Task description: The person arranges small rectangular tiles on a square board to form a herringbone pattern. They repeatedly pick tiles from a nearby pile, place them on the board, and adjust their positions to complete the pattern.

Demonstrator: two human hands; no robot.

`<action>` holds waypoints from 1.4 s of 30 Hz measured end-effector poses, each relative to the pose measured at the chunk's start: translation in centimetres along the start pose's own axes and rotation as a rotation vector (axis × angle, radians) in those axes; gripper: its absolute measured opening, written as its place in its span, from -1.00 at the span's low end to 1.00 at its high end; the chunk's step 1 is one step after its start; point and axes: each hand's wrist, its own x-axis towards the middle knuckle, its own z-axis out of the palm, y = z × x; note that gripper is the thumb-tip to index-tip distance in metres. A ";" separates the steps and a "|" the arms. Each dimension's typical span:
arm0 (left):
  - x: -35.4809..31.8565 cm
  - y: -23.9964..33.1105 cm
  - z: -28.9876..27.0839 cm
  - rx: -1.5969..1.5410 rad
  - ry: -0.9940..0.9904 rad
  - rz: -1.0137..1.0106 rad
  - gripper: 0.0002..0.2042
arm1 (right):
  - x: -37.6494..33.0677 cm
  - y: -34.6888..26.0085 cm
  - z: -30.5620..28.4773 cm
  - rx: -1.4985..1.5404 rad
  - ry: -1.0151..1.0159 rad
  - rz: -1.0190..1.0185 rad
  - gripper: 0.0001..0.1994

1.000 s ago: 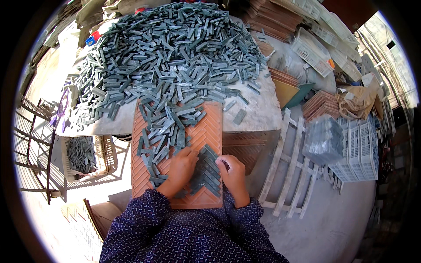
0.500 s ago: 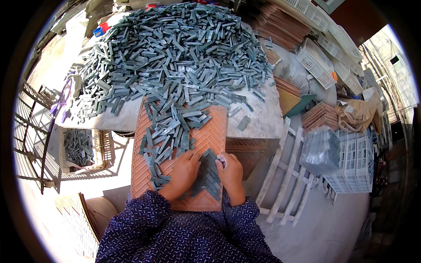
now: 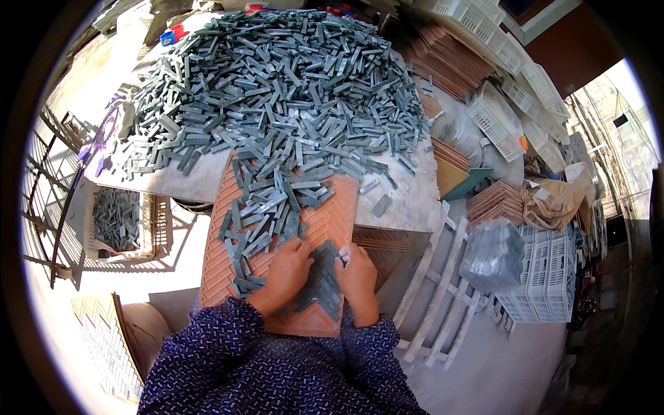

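An orange grooved tray (image 3: 339, 200) with a herringbone pattern lies in front of me, its far end on the table edge. Thin dark green stone strips (image 3: 319, 277) fill part of its grooves in zigzag rows between my hands. My left hand (image 3: 285, 268) is closed, with fingers curled beside the left edge of these rows. At their right edge my right hand (image 3: 357, 277) is pinched, with whitish coverings on its fingertips. Whether either hand holds a strip is hidden. Loose strips (image 3: 270, 211) lie piled on the tray's upper left part.
A large heap of stone strips (image 3: 283, 83) covers the table (image 3: 408, 190). Below left stands a crate (image 3: 160, 225) of strips. On the right are a pale wooden pallet (image 3: 432, 304), white plastic crates (image 3: 543, 277), a plastic-wrapped bundle (image 3: 492, 256) and stacked orange trays (image 3: 494, 200).
My right hand has shifted slightly left and turned inward at the edge of the laid strips. The left hand stays nearly in place. The whole view has tilted a little.
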 end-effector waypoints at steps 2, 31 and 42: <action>0.0 0.0 -0.2 -0.005 0.000 0.025 -0.74 | 0.1 0.5 0.1 -0.018 -0.020 -0.001 -0.86; -1.3 -1.7 -3.6 0.172 0.081 0.118 -0.80 | 6.5 -1.6 1.0 0.055 -0.109 -0.707 -0.71; -0.9 -1.5 -2.4 0.380 0.050 0.177 -0.84 | 0.4 2.3 -1.2 0.339 0.011 -0.064 -0.78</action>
